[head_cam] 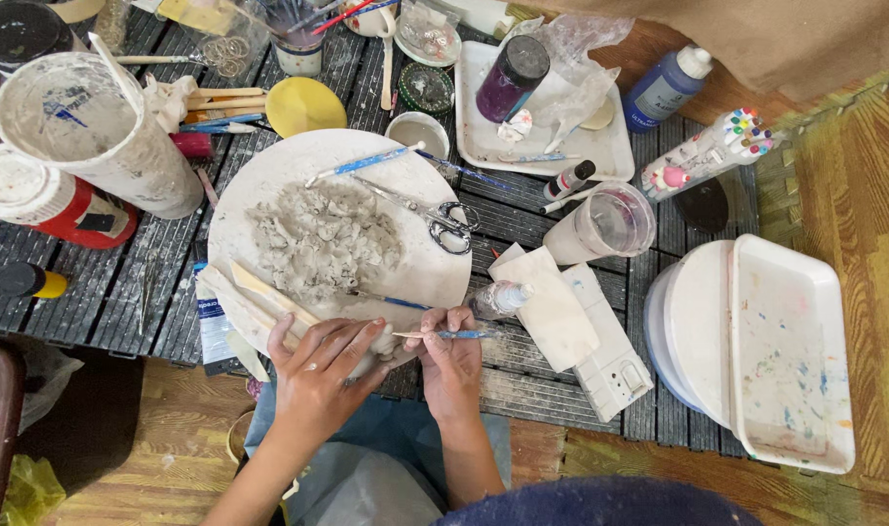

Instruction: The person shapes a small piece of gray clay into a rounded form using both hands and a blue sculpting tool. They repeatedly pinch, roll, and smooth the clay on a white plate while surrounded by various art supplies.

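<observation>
We press our left hand over a pale lump of clay at the near edge of the round white board, fingers curled around it. Our right hand pinches a thin blue-handled tool, its tip touching the clay; scissors lie on the board.

Blue squeeze bottle with white cap and label, top right of counter. Red tub with dark label, white lid, at left. Grey bucket behind it, blue-marked label. Dark purple jar on white tray.
</observation>
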